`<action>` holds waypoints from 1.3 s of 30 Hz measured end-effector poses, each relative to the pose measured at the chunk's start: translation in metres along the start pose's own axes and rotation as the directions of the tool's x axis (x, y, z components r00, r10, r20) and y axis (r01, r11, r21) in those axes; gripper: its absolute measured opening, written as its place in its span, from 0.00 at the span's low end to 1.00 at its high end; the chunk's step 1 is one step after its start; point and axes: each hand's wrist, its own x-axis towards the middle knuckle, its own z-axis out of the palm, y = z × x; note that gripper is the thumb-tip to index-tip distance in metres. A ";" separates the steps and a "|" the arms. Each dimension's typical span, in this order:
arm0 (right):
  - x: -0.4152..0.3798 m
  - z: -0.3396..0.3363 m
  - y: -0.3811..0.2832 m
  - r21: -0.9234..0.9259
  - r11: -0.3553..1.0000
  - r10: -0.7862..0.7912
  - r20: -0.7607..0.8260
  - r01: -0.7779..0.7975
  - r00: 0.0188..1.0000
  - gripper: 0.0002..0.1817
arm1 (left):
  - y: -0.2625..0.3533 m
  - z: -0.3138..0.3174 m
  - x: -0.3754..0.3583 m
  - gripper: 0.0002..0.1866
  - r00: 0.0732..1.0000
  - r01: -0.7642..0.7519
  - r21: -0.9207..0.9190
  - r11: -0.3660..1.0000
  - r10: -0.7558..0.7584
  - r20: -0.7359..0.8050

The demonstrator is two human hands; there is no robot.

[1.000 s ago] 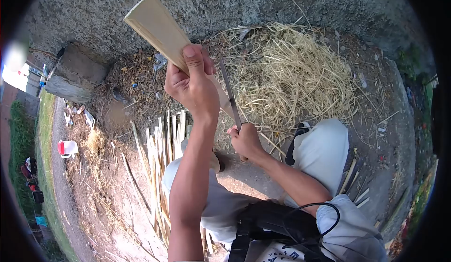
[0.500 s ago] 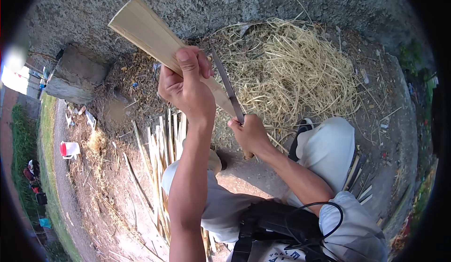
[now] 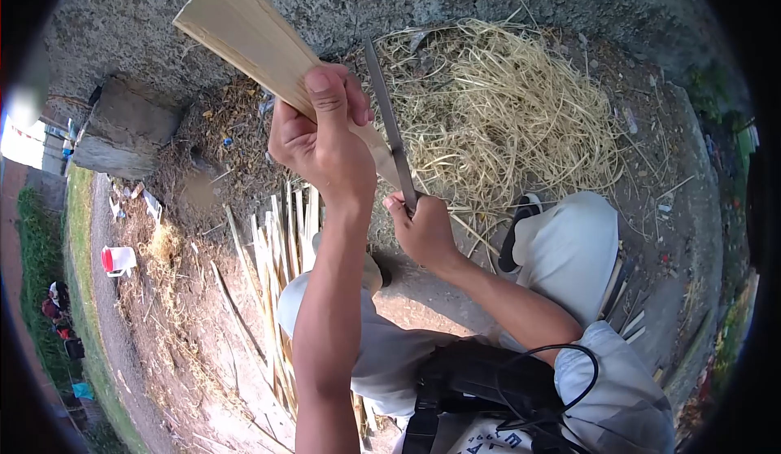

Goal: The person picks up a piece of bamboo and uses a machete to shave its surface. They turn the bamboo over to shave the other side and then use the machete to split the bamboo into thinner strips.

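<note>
My left hand [image 3: 325, 133] is closed around a flat, pale bamboo strip [image 3: 248, 35], thumb lying along its face. The strip slants from the upper left down toward my other hand, and its wide end points up and away. In my right hand [image 3: 423, 230] is a knife [image 3: 384, 104] with a long dark blade angled up and to the left. The lower part of the blade overlaps the narrow lower end of the strip in this view. The knife's handle is mostly hidden by my fingers.
A heap of pale shavings [image 3: 529, 116] lies by the rough wall [image 3: 350, 6]. Long split strips [image 3: 277, 251] lie on the ground at left. Farther left are a stone block [image 3: 134, 124] and a white container with a red lid [image 3: 120, 259]. My bent knee [image 3: 573, 238] is at right.
The strip and my left hand have shifted slightly left. The knife blade has tilted more upright and moved a little up, with my right hand slightly left.
</note>
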 end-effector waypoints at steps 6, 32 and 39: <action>-0.006 0.018 0.109 -0.211 0.907 0.394 0.117 -0.365 0.912 0.15 | 0.005 -0.004 0.000 0.20 0.999 0.032 -0.074 0.997 -0.031 0.007; -0.008 0.016 0.107 -0.301 0.901 0.360 0.120 -0.312 0.925 0.14 | 0.010 -0.030 0.005 0.21 0.998 0.054 -0.128 0.990 -0.048 0.048; 0.002 0.012 0.028 -0.087 0.993 0.092 0.072 -0.085 0.993 0.13 | 0.009 -0.024 0.009 0.21 0.998 0.047 -0.073 0.996 -0.049 -0.027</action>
